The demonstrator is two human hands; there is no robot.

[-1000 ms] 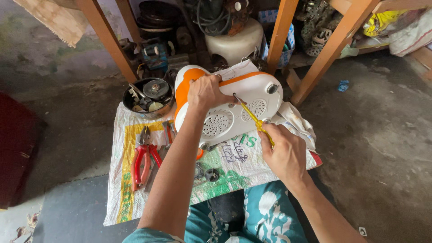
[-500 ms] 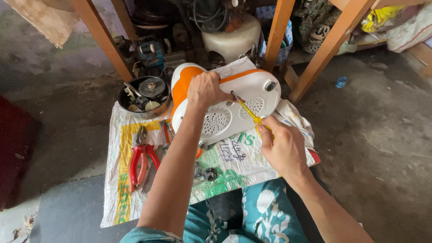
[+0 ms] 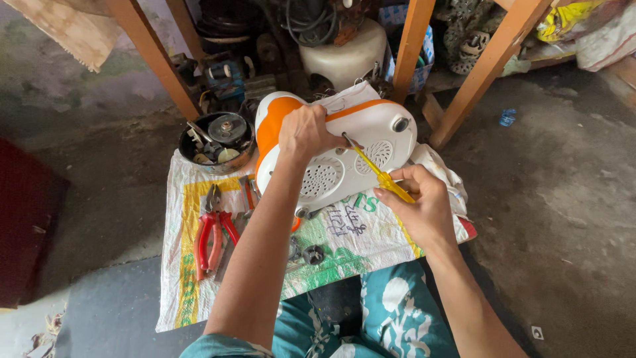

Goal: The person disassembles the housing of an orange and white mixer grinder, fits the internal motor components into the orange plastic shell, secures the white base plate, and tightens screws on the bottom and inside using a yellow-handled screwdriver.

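Appliance housing, white with an orange end panel and two round vent grilles, lies on its side on a printed woven sack spread over the floor, between the wooden legs of a bench.

Head view: the left hand presses down flat on top of the housing, fingers curled over the upper edge, apparently to steady it against the tool's push. Its grip is closed over the casing. The right hand is closed around the yellow handle of a screwdriver, whose shaft angles up and left so that the tip meets the housing just beside the left hand, seemingly at a fastener; the fastener itself cannot be made out.

Red-handled pliers lie on the sack's left part, well apart from both hands. A dark round bowl holding small metal parts sits at the sack's upper left corner, touching the housing's orange end or just beside it. Small dark loose fittings rest on the sack near the left forearm. A white cloth is bunched under the housing's right end, likely as padding.
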